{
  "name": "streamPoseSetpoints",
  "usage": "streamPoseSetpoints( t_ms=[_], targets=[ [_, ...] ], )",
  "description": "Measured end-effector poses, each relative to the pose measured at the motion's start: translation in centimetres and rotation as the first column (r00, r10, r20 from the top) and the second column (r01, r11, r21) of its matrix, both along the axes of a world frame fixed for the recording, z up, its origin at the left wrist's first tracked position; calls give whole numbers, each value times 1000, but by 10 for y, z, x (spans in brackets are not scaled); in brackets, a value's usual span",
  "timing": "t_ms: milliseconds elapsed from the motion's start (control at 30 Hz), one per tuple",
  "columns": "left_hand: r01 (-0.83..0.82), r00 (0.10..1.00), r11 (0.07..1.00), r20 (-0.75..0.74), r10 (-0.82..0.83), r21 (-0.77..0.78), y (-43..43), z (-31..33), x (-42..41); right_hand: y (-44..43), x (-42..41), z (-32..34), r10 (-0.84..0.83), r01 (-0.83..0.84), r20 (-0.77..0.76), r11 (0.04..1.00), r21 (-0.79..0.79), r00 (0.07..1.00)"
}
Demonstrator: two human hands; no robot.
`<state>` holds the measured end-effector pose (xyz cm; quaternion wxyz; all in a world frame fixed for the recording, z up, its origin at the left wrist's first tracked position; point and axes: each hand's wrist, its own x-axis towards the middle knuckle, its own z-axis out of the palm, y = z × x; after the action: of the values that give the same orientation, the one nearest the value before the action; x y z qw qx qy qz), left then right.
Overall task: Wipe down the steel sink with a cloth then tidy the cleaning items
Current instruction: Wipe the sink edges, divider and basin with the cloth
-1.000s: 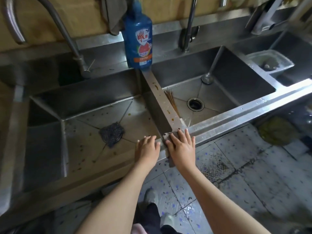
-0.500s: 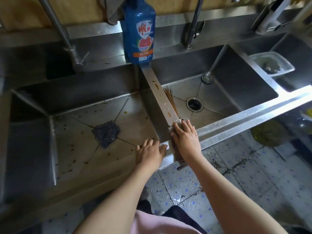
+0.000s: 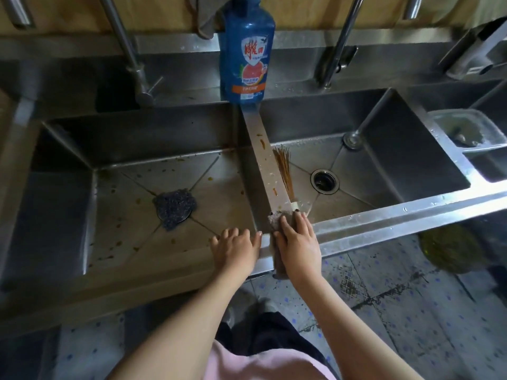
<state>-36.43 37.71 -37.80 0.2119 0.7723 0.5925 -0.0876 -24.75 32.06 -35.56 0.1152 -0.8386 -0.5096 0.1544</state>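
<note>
Your right hand presses the brown cloth, fingers straight and together, onto the near end of the steel sink divider, while your left hand rests flat, fingers together, just left of that divider.

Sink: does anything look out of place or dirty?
Yes. A scouring pad covers the left basin's drain; orange-brown specks dot that basin and the divider; a brush leans on the divider in the right basin.

The grey-brown cloth lies draped over the front rim of the stained two-basin steel sink at the divider's near end, with the blue detergent bottle upright at its far end.
</note>
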Motion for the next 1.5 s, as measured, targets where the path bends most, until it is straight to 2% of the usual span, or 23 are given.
streamPoseSetpoints(
  t_ms=[200,467,667,800,1167,1500],
  targets=[
    [-99,993,984,-46,106,146,-13,-1,3,21,19,2,135,-135,-52,991,0,989],
    [-148,987,972,-40,157,180,-7,-2,8,73,49,-3,301,-299,-96,954,34,949],
    [-154,987,954,-4,160,257,-10,-5,5,111,55,-5,296,-287,-148,954,81,944],
    [-173,985,956,23,172,237,-10,-4,4,114,55,-3,295,-288,-171,956,66,940],
    [-157,986,967,-27,166,202,-7,-2,4,62,53,-6,424,-424,-15,904,-59,906],
    [-214,977,952,26,213,220,-9,-3,5,125,49,-11,404,-404,-9,915,-2,915]
  ],
)
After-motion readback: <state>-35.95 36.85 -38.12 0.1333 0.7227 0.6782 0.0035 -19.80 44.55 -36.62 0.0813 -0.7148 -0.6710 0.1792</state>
